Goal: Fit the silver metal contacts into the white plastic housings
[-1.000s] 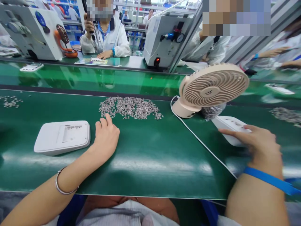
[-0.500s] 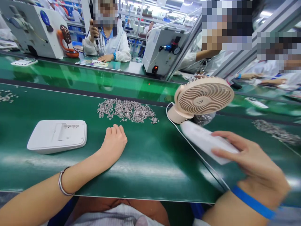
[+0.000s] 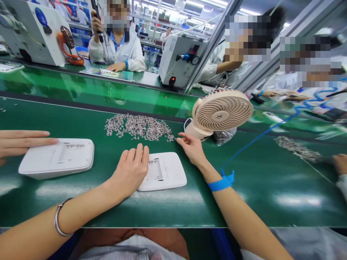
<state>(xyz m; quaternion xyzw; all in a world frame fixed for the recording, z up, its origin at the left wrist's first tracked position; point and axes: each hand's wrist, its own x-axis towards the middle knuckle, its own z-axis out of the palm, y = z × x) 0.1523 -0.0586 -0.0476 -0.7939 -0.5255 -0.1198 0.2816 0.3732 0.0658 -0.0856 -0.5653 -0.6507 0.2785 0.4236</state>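
Observation:
A white plastic housing (image 3: 168,173) lies on the green belt (image 3: 173,206) in front of me. My left hand (image 3: 131,171) rests on its left edge with fingers together and stretched flat. My right hand (image 3: 191,146) reaches past the housing to the right end of a heap of small metal parts (image 3: 138,127), thumb and forefinger pinched together at the heap's edge. What the pinch holds is too small to make out. A blue strap (image 3: 221,184) circles my right wrist.
A second white housing (image 3: 58,157) lies at the left under another person's fingers (image 3: 21,139). A beige desk fan (image 3: 221,112) stands behind my right hand beside a small plastic bag (image 3: 225,135). Another heap of parts (image 3: 296,148) lies far right. Co-workers and machines line the far side.
My right hand has set the white housing down in front of me and moved up to the parts heap. My left hand has shifted onto the housing. Another person's hand has reached the left housing.

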